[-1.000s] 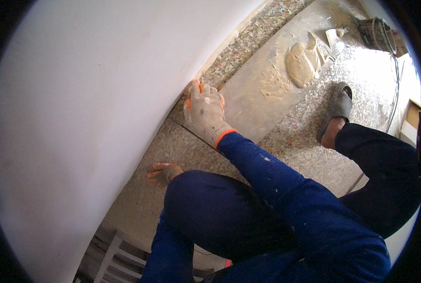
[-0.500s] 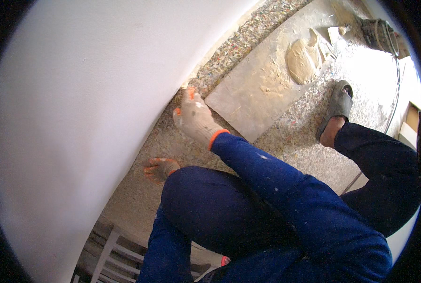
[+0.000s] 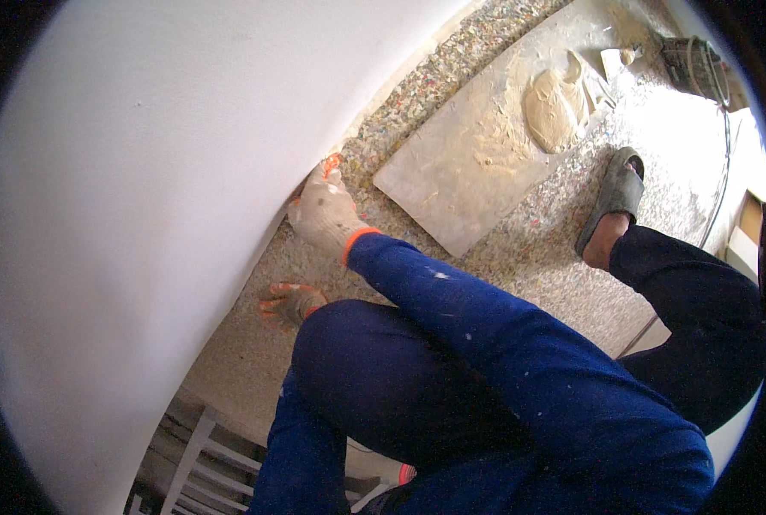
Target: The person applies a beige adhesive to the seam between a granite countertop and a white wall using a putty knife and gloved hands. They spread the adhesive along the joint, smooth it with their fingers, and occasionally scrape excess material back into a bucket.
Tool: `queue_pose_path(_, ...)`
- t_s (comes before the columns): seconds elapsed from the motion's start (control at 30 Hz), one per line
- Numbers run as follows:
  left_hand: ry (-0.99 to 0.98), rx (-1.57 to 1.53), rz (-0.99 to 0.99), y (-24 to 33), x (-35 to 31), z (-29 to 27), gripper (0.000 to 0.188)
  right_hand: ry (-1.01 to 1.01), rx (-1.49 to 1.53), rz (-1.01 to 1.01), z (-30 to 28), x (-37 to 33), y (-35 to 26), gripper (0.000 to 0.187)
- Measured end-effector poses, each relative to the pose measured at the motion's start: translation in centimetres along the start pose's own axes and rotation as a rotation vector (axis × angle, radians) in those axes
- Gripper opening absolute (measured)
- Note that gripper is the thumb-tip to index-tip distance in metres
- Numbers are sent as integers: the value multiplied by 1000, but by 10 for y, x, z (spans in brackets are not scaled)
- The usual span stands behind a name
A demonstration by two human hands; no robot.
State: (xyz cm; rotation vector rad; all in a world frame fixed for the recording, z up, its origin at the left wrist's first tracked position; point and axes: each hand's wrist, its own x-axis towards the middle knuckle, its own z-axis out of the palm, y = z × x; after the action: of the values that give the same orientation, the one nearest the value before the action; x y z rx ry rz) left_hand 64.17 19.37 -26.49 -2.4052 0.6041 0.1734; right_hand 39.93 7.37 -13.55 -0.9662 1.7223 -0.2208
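Note:
My right hand (image 3: pixel 323 213), in a pale knit glove with an orange cuff and fingertips, is at the foot of the white wall (image 3: pixel 143 197). Its fingers are curled in against the wall's lower edge, and whatever they hold is hidden. Below it, my left hand (image 3: pixel 290 304), gloved the same way, rests on the speckled floor (image 3: pixel 246 352) beside my bent knee, fingers spread. Right of my right hand lies a flat board (image 3: pixel 439 184) smeared with beige paste. A mound of that paste (image 3: pixel 553 112) sits toward its far end.
A putty knife (image 3: pixel 613 62) with a pale blade lies at the board's far end, near a dark bucket (image 3: pixel 692 67). My sandalled foot (image 3: pixel 615 193) stands right of the board. A slatted grey piece (image 3: pixel 216 468) is at the lower left. A cable runs along the right.
My right hand has slid left and slightly down along the wall's foot, its forearm following. My left hand stays in place on the floor.

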Motion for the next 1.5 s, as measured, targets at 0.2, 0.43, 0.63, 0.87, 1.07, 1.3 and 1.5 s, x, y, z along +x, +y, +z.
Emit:
queue_pose_path(0.2,-1,82,38,-1,-5,2,75,153,199,36,3,-14,14,89)
queue_pose_path(0.43,-23,14,47,-2,-13,-8,73,-85,-13,-72,30,17,-5,84)
queue_pose_path(0.63,24,60,64,-1,1,-1,74,359,-80,-245,17,-2,37,90)
queue_pose_path(0.87,60,93,51,1,-1,1,73,151,-247,-213,0,16,36,89)
queue_pose_path(1.07,-28,13,57,1,-10,-7,72,-82,-50,-269,59,-14,42,92)
queue_pose_path(1.3,-17,-32,129,-1,-13,-14,70,455,-339,-211,-81,46,62,66)
queue_pose_path(1.5,-42,148,46,2,-27,-30,66,-204,-366,-59,13,-7,9,96)
